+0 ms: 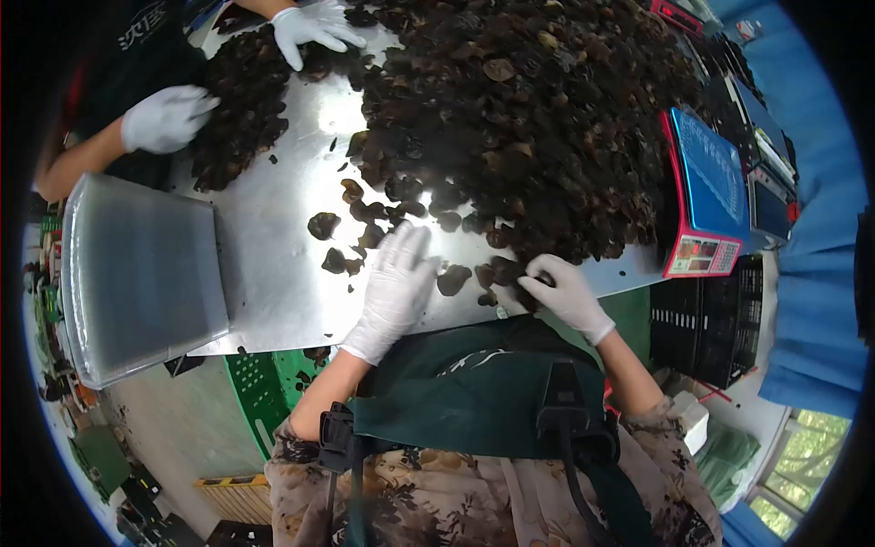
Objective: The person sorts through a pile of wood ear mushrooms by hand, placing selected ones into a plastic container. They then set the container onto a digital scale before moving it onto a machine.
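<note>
A large heap of dark brown wood ear mushrooms [510, 128] covers much of the metal table [273, 273]. My left hand [394, 283], in a white glove, lies stretched out over the table near its front edge. Its fingers are slightly blurred and reach toward several loose mushrooms [369, 211]; none shows in its grasp. At the heap's front edge, my gloved right hand [567, 296] is curled, thumb and forefinger closed around a dark mushroom piece [544, 278]. Between the hands lies a single mushroom [453, 280].
Across the table at upper left, a co-worker's gloved hands [169, 118] touch a smaller mushroom pile [241, 109]. A stack of clear plastic containers [146, 283] stands at the left edge. A red-and-blue scale [702, 191] sits at right, above black crates [702, 319]. Below is a green crate [255, 387].
</note>
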`<state>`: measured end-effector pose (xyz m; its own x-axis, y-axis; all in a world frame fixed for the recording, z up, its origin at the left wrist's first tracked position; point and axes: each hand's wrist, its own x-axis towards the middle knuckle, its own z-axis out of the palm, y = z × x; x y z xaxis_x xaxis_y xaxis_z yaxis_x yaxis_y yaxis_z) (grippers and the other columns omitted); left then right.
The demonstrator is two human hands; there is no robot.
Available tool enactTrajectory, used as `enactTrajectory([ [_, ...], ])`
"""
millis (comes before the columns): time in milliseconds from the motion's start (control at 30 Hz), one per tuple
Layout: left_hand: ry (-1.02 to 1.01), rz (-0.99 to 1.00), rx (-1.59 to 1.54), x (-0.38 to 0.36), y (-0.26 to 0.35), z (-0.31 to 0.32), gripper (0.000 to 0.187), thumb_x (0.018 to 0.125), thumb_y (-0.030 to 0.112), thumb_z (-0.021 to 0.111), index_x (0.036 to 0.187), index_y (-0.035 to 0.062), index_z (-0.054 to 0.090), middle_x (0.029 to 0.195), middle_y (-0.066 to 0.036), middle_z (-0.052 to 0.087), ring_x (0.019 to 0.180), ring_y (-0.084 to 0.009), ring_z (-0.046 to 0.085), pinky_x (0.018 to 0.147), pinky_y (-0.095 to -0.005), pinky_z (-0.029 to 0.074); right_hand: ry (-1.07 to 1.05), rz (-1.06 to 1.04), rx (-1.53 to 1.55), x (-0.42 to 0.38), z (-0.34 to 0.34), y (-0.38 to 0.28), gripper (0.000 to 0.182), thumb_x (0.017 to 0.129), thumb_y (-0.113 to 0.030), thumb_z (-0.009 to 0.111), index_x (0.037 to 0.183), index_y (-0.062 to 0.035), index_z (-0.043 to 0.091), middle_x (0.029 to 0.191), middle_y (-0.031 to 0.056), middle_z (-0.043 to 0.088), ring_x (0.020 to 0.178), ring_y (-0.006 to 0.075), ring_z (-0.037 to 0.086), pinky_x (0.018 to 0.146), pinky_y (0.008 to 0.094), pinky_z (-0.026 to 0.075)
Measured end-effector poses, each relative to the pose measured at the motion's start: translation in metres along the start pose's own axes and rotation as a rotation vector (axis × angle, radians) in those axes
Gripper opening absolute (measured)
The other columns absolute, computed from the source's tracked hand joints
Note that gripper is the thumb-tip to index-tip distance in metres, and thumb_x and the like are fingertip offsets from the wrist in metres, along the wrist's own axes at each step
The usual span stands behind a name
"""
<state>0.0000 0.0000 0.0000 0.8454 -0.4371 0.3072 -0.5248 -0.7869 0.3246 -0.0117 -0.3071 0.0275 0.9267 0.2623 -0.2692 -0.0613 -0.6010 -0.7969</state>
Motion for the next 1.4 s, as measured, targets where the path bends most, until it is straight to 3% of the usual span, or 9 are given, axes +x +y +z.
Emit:
enactTrajectory([
  [167,0.063,-0.108,-0.083,0.011,0.001,-0.016,0.024,0.079,0.016,0.074,0.1,0.006,0.068,0.12,-0.016,0.061,0.117,-0.0371,0.056,0.097,-0.0458,0.046,0.031,0.141,0.597,0.031,0.01,-0.03,0.018,0.09,-0.018,0.068,0.087,-0.0015,0.062,0.084,0.0005,0.061,0.08,0.0071,0.055,0.074,0.0234,0.047],
  [300,-0.2,-0.155,-0.19,0.004,0.028,-0.015,0.042,0.077,0.032,0.077,0.111,0.0096,0.066,0.103,-0.009,0.061,0.096,-0.0269,0.059,0.082,-0.0406,0.05,0.101,0.106,0.693,0.022,-0.016,-0.021,0.006,0.097,-0.009,0.057,0.096,-0.0036,0.056,0.11,0.009,0.071,0.09,0.0069,0.061,0.081,0.0238,0.051],
  [500,-0.083,-0.177,-0.172,-0.013,0.032,-0.009,0.038,0.074,0.025,0.08,0.105,0.0085,0.066,0.099,-0.006,0.063,0.095,-0.028,0.06,0.083,-0.0393,0.049,0.034,0.023,0.473,0.02,-0.013,-0.03,0.015,0.095,-0.006,0.054,0.109,-0.0048,0.057,0.077,0.0019,0.062,0.074,0.0053,0.055,0.068,0.0229,0.046],
  [700,-0.07,-0.228,-0.201,-0.017,0.034,-0.014,0.033,0.073,0.018,0.081,0.097,0.007,0.061,0.099,-0.006,0.064,0.094,-0.0284,0.06,0.082,-0.0389,0.049,0.011,-0.276,-0.635,0.045,0.027,-0.051,0.029,0.084,-0.029,0.071,0.105,-0.0111,0.061,0.084,0.0089,0.065,0.07,0.0294,0.066,0.064,0.0365,0.052],
  [833,-0.045,-0.347,-0.312,-0.025,0.031,-0.014,0.028,0.074,0.014,0.079,0.094,0.0066,0.06,0.099,-0.007,0.064,0.094,-0.0297,0.06,0.083,-0.0387,0.048,-0.02,-0.393,-0.604,0.046,0.033,-0.045,0.028,0.082,-0.027,0.072,0.105,-0.0123,0.064,0.09,0.0092,0.065,0.08,0.0296,0.067,0.071,0.0387,0.053],
  [967,0.047,-0.365,-0.356,-0.023,0.029,-0.022,0.023,0.078,0.012,0.075,0.094,0.0068,0.06,0.102,-0.007,0.065,0.095,-0.0305,0.061,0.084,-0.0386,0.048,-0.012,-0.258,-0.227,0.041,0.018,-0.049,0.022,0.084,-0.027,0.07,0.093,-0.0094,0.063,0.088,0.0082,0.06,0.08,0.0293,0.063,0.07,0.0363,0.05],
  [1167,0.119,-0.422,-0.366,-0.021,0.021,-0.018,0.025,0.086,0.007,0.066,0.111,0.0059,0.067,0.1,-0.01,0.066,0.096,-0.0291,0.062,0.086,-0.0367,0.05,0.176,-0.305,-0.008,0.053,0.006,-0.058,0.015,0.087,-0.013,0.066,0.085,-0.0011,0.057,0.093,0.0095,0.062,0.085,0.0232,0.061,0.075,0.0329,0.047],
  [1267,0.18,-0.492,-0.444,-0.014,0.024,-0.024,0.029,0.089,0.005,0.064,0.118,0.0051,0.066,0.101,-0.01,0.065,0.096,-0.0254,0.064,0.086,-0.0338,0.051,-0.009,-0.084,-0.25,0.061,0.014,-0.075,0.016,0.087,-0.017,0.067,0.089,-0.0038,0.058,0.097,0.0075,0.065,0.08,0.0248,0.064,0.072,0.0338,0.049],
  [1400,0.225,-0.582,-0.453,-0.029,0.013,-0.017,0.024,0.088,0.002,0.064,0.112,0.0027,0.065,0.102,-0.009,0.064,0.089,-0.0198,0.065,0.08,-0.031,0.052,0.046,-0.374,-0.608,0.068,0.038,-0.058,0.024,0.084,-0.025,0.07,0.096,-0.0083,0.058,0.09,0.0101,0.064,0.079,0.0303,0.065,0.068,0.0396,0.051],
])
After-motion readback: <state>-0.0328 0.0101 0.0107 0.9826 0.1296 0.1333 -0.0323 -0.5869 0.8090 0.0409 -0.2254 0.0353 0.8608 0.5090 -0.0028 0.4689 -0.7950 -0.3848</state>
